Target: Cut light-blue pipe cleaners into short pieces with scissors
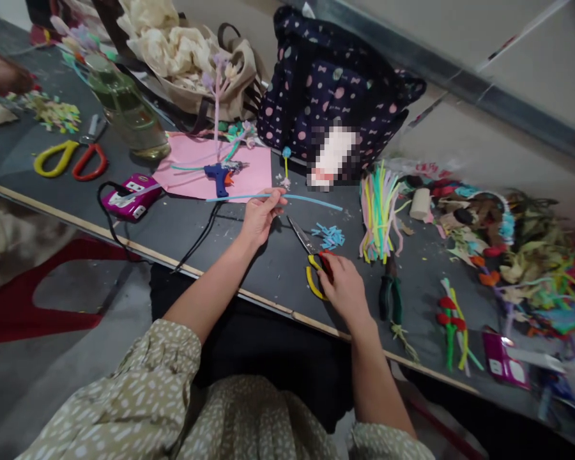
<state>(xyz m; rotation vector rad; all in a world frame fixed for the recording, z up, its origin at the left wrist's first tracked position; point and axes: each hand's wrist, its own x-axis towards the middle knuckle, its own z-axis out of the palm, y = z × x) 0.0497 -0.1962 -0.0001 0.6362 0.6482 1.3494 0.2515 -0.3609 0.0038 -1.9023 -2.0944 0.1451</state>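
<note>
Pinched between the thumb and fingers of my left hand is a long light-blue pipe cleaner, held level above the dark table. My right hand grips the red handle of a pair of scissors; the yellow handle loop shows beside my thumb. Their blades lie close together and point away toward my left hand. Just right of the blades is a small pile of short cut blue pieces. Behind my left hand a blue glue gun rests on a pink sheet.
A bundle of pastel pipe cleaners and green-handled pliers lie to the right. Left are a bottle, other scissors and a purple box. Behind stands a patterned bag. Another person's hand is far left.
</note>
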